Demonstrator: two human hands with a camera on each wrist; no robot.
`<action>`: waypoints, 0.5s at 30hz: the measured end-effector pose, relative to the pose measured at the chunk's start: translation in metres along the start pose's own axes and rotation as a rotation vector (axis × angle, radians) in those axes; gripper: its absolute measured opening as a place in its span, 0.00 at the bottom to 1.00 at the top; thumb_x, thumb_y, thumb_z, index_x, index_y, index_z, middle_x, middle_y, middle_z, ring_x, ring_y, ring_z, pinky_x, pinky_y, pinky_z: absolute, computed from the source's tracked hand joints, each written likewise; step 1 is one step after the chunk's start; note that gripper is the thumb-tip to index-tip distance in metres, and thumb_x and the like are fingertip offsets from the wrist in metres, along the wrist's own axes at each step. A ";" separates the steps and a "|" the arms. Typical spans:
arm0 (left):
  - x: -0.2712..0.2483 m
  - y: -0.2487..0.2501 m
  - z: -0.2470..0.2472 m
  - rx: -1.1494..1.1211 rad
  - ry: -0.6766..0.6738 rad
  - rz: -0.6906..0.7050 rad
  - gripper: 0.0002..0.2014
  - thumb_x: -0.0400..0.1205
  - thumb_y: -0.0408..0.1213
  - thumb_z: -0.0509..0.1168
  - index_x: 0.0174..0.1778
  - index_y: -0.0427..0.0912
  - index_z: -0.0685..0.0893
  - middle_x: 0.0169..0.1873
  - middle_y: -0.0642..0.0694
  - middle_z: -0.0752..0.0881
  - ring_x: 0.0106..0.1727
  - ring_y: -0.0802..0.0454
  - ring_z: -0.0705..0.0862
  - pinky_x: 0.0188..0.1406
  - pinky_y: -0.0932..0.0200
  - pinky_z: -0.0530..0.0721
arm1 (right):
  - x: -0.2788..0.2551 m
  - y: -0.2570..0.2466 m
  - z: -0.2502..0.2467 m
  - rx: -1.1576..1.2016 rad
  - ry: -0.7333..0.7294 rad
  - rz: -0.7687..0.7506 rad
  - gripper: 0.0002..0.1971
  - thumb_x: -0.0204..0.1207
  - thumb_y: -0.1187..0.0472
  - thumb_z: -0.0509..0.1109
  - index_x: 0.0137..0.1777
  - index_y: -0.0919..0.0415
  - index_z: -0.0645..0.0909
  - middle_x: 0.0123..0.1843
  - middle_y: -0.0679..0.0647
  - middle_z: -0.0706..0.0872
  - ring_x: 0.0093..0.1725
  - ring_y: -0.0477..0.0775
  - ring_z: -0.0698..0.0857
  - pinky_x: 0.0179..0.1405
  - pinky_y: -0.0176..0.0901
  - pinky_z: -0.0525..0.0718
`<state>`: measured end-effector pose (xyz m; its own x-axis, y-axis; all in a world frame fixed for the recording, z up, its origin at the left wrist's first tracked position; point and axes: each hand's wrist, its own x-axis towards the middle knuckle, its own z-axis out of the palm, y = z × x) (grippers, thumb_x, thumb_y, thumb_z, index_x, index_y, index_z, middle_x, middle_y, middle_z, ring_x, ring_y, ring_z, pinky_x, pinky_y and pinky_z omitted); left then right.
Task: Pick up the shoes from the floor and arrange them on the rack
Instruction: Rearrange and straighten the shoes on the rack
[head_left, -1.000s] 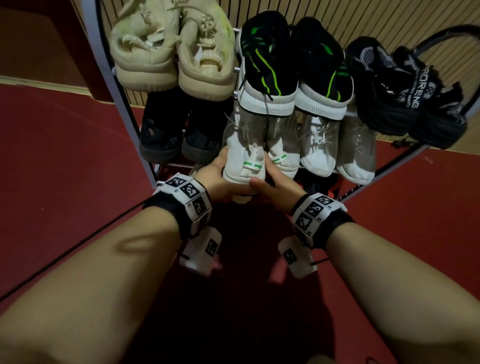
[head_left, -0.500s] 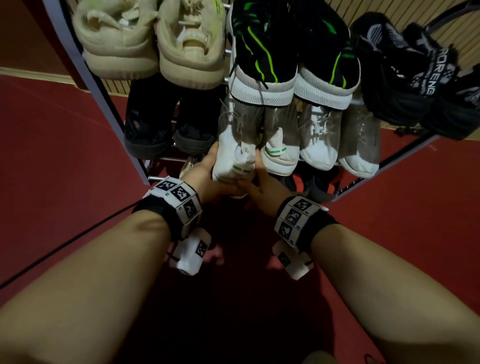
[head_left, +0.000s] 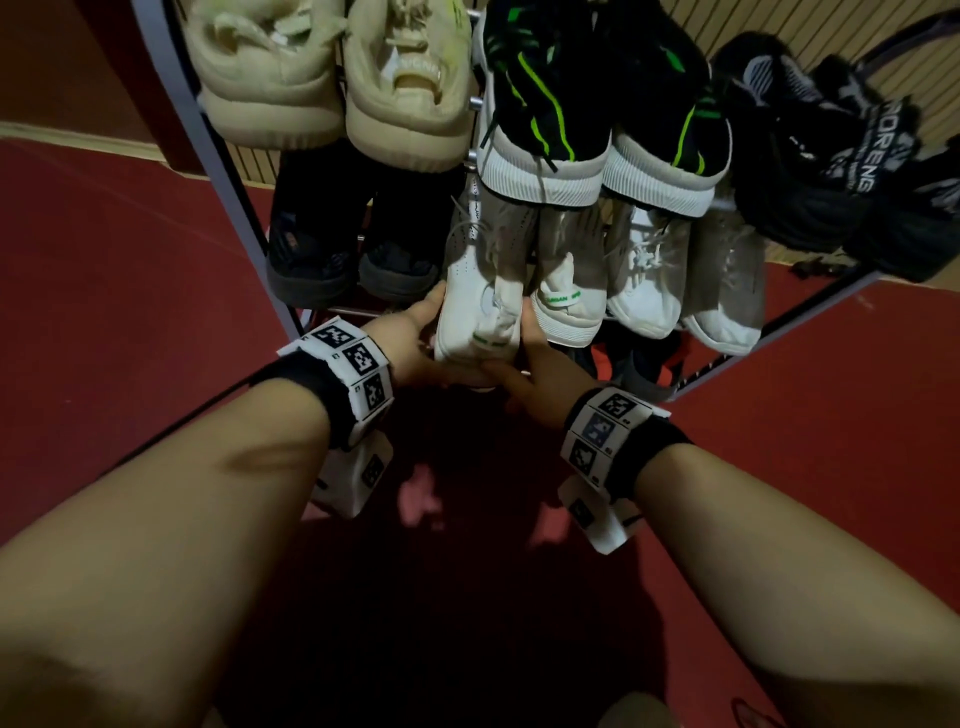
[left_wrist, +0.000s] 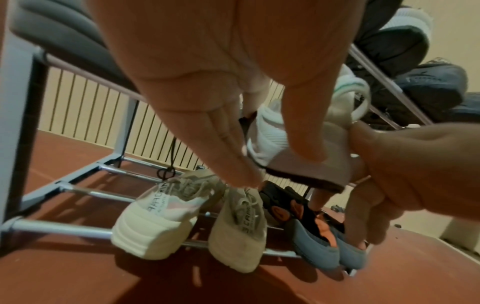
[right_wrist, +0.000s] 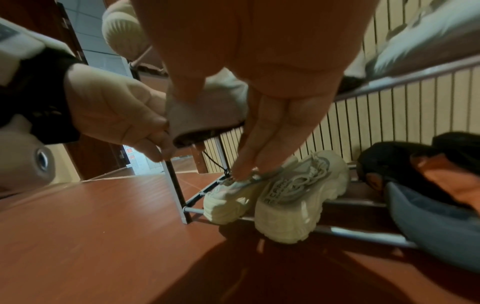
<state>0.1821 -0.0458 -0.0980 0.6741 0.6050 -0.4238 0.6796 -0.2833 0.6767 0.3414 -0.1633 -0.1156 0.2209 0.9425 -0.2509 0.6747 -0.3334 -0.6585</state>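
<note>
A white shoe (head_left: 475, 312) with green heel trim lies on the rack's (head_left: 228, 197) middle shelf, toe inward, heel sticking out toward me. My left hand (head_left: 431, 332) grips its left side and heel. My right hand (head_left: 511, 358) grips the heel from the right, thumb on the heel's top edge and fingers under the sole (left_wrist: 306, 181). In the right wrist view the left hand (right_wrist: 124, 117) pinches the heel (right_wrist: 207, 111). Its mate (head_left: 566, 291) sits just to the right on the same shelf.
The top shelf holds a beige pair (head_left: 332, 78), a black-and-green pair (head_left: 597, 119) and black shoes (head_left: 810, 171). A dark pair (head_left: 353, 244) and another white pair (head_left: 685, 280) flank the held shoe. Cream sneakers (left_wrist: 187, 216) and grey-orange shoes (left_wrist: 319, 236) sit on the bottom rails. Red floor surrounds the rack.
Both hands have kept their hold on the white shoe's heel and nudged it slightly left and inward on the middle shelf. My view has come closer to the rack.
</note>
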 end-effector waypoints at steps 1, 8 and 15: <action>-0.001 0.001 -0.001 0.024 -0.008 0.011 0.55 0.70 0.47 0.75 0.82 0.54 0.39 0.76 0.42 0.70 0.69 0.44 0.76 0.63 0.59 0.75 | -0.001 -0.001 -0.001 0.018 0.006 -0.004 0.44 0.80 0.48 0.64 0.83 0.59 0.37 0.75 0.58 0.75 0.61 0.59 0.84 0.63 0.53 0.82; -0.008 0.024 0.021 0.127 0.124 0.014 0.66 0.51 0.66 0.69 0.81 0.57 0.38 0.76 0.39 0.54 0.76 0.37 0.62 0.76 0.46 0.65 | -0.010 -0.014 -0.035 -0.208 0.142 0.005 0.29 0.77 0.43 0.66 0.76 0.50 0.67 0.48 0.46 0.83 0.47 0.47 0.82 0.48 0.34 0.75; -0.006 0.031 0.039 0.278 0.325 0.047 0.57 0.61 0.67 0.66 0.81 0.58 0.40 0.78 0.44 0.51 0.78 0.41 0.55 0.79 0.48 0.55 | -0.023 -0.001 -0.058 -0.483 0.365 0.160 0.46 0.67 0.45 0.76 0.81 0.50 0.54 0.76 0.58 0.61 0.77 0.61 0.60 0.75 0.52 0.61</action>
<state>0.2103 -0.0869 -0.0983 0.6104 0.7768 -0.1549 0.7324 -0.4790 0.4838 0.3762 -0.1835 -0.0683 0.5144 0.8576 -0.0054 0.8366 -0.5032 -0.2168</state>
